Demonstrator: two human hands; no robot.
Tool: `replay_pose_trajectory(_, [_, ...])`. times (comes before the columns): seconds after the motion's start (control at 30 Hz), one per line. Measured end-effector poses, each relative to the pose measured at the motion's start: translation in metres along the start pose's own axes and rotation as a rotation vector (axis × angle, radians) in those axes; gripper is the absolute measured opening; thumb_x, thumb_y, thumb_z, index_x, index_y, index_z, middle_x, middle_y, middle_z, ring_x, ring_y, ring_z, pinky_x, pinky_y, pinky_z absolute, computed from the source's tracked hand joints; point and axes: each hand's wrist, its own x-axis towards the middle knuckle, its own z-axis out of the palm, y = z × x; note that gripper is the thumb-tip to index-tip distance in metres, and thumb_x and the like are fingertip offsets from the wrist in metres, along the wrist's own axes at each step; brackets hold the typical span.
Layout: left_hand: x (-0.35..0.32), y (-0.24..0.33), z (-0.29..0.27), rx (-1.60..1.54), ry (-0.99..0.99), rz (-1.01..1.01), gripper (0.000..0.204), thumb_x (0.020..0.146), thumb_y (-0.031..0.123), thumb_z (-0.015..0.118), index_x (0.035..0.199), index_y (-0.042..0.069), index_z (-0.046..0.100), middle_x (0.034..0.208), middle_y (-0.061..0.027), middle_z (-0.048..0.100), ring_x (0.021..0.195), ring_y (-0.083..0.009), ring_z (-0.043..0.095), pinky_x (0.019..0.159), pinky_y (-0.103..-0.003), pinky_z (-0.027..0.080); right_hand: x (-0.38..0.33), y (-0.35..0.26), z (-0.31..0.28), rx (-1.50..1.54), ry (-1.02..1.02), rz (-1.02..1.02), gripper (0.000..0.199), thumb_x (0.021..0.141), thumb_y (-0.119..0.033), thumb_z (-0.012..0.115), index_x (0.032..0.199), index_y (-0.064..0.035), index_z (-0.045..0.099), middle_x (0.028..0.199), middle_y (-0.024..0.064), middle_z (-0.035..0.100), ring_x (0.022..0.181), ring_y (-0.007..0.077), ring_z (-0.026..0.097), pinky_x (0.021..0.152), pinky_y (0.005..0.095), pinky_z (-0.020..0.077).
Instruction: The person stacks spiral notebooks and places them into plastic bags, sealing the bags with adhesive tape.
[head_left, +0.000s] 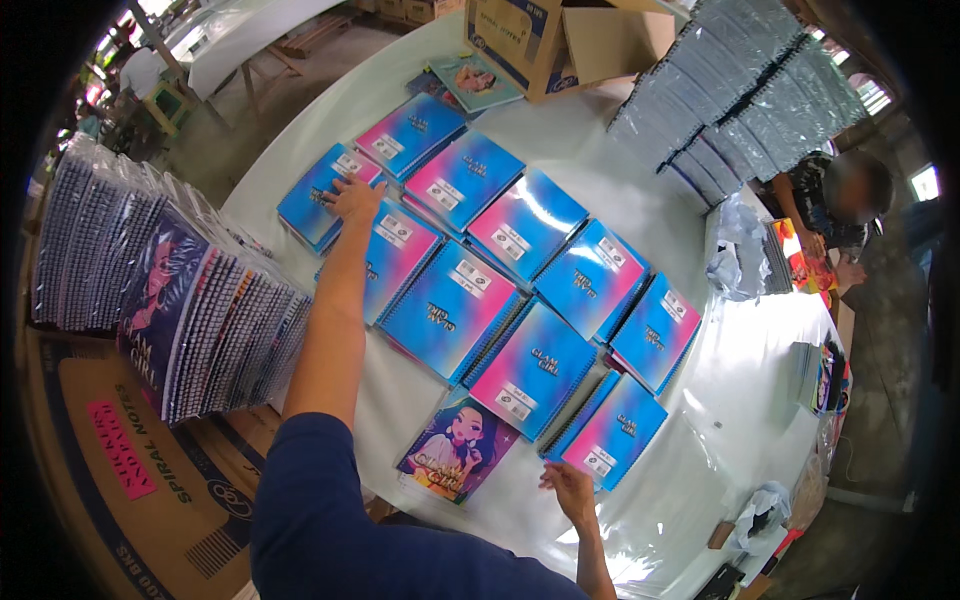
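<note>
Obscuring part of a blue-pink notebook [304, 208]: left hand [353, 200].

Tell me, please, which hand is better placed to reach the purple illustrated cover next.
Probably the right hand: it is nearer the purple illustrated cover, while the left hand is stretched out over a farther blue-and-pink spiral notebook.

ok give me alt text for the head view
A person's left hand rests on one of several blue-and-pink notebooks spread across a white table, the right hand close to another. Notebook stacks stand at left; an open cardboard box is at the back.
</note>
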Motion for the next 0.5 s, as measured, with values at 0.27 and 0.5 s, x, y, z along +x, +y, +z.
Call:
replay_pose_trajectory(0.27, [0.045,-0.036,0.009,0.253,-0.071,0.256,0.063,0.095,0.034,0.049,0.149,0.012,0.025,0.154,-0.0207,0.020,0.137,-0.0515,0.021,0.105,-0.065,0.026,0.075,-0.071,-0.002,-0.305,-0.004,-0.507,0.015,0.088,-0.003,0.060,0.101,0.0031,0.064,0.085,0.0137,0.066,0.077,0.0234,0.067,0.069,0.0336,0.0508])
replay_pose_trajectory(0.5, [0.004,-0.005,-0.008,0.109,-0.113,-0.040,0.059,0.097,0.029,0.044,0.149,0.015,0.021,0.157,-0.0166,0.009,0.140,-0.0493,0.014,0.103,-0.071,0.023,0.058,-0.091,-0.019,-0.427,0.043,-0.525,0.013,0.086,-0.002,0.061,0.098,0.0003,0.064,0.087,0.0156,0.065,0.076,0.0299,0.065,0.067,0.0357,0.0510])
